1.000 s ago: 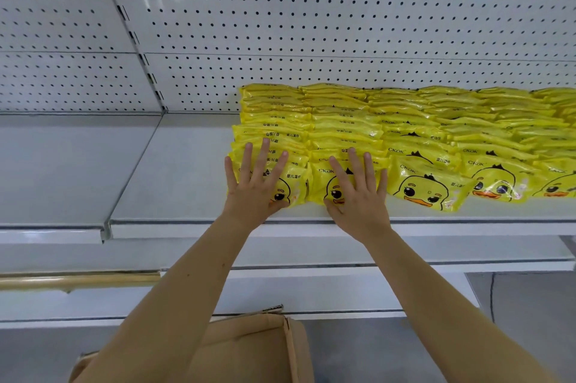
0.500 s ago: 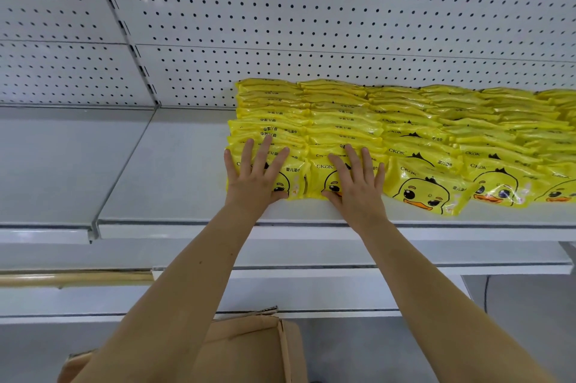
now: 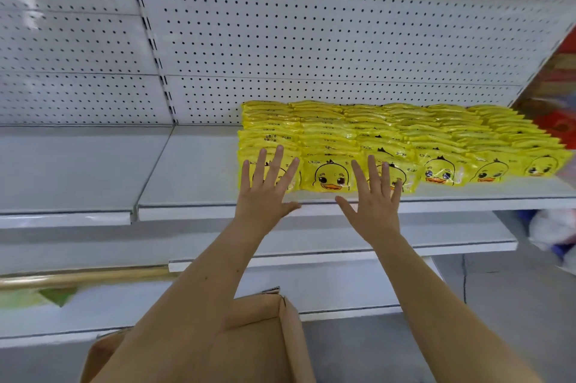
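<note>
Up on the white shelf (image 3: 187, 183), your left hand (image 3: 265, 198) and right hand (image 3: 374, 211) lay flat, fingers (image 3: 274, 164) spread, over the front-row yellow duck packets (image 3: 330, 176); the job wanted even, level pressure to square them.

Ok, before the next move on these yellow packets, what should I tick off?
1. Left hand open, holding nothing: ok.
2. Right hand open, holding nothing: ok.
3. Front row of yellow packets faces out, behind the shelf edge: ok.
4. Fingers touching the packets: cannot tell.
5. Bare shelf space left of the packets: ok.
6. Contents of the cardboard box: cannot tell.
</note>
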A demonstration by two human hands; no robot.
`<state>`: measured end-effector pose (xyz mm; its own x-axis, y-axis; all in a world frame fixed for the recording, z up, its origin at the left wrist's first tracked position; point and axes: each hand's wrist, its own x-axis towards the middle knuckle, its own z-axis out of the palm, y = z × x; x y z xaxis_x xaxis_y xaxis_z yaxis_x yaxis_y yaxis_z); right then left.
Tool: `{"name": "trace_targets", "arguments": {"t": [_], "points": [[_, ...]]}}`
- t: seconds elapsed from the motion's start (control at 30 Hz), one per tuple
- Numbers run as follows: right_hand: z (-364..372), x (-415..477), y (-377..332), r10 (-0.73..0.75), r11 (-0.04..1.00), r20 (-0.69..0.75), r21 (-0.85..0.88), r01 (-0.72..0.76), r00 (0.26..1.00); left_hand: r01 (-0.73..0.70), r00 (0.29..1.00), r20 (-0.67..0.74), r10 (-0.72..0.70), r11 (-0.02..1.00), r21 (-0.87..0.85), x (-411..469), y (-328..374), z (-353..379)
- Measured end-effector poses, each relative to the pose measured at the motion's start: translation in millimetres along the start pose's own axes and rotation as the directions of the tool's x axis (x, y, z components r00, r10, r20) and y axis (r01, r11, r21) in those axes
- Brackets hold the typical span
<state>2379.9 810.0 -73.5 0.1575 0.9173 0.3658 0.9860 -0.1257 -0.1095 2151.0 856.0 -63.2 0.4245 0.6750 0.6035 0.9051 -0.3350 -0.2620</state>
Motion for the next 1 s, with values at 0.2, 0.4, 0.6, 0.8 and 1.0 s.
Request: {"name": "trace_targets", "arguments": {"t": [0.2, 0.4, 0.6, 0.8, 1.0], "points": [[-29, -37, 33, 0.075, 0.997, -0.062, 0.024, -0.073, 0.995, 0.065, 0.998, -0.010, -0.065, 0.997, -0.039, -31, 25, -31], [-38, -32, 85, 0.028, 1.000, -0.031, -0.003, -0.028, 0.999, 0.061, 0.998, 0.022, -0.061, 0.998, -0.026, -14, 58, -35], [-36, -4, 144, -0.096, 0.995, 0.062, -0.012, 0.097, 0.993, 0.167, 0.982, 0.092, -0.164, 0.986, -0.027, 13, 124, -26], [-24, 27, 195, -0.180, 0.983, 0.141, -0.008, 0.183, 0.973, 0.223, 0.974, 0.040, -0.224, 0.975, 0.017, 18, 186, -11], [-3, 49, 185, -0.167, 0.979, 0.163, 0.144, 0.144, 0.972, 0.236, 0.968, 0.079, -0.239, 0.971, 0.044, 38, 182, -3]]}}
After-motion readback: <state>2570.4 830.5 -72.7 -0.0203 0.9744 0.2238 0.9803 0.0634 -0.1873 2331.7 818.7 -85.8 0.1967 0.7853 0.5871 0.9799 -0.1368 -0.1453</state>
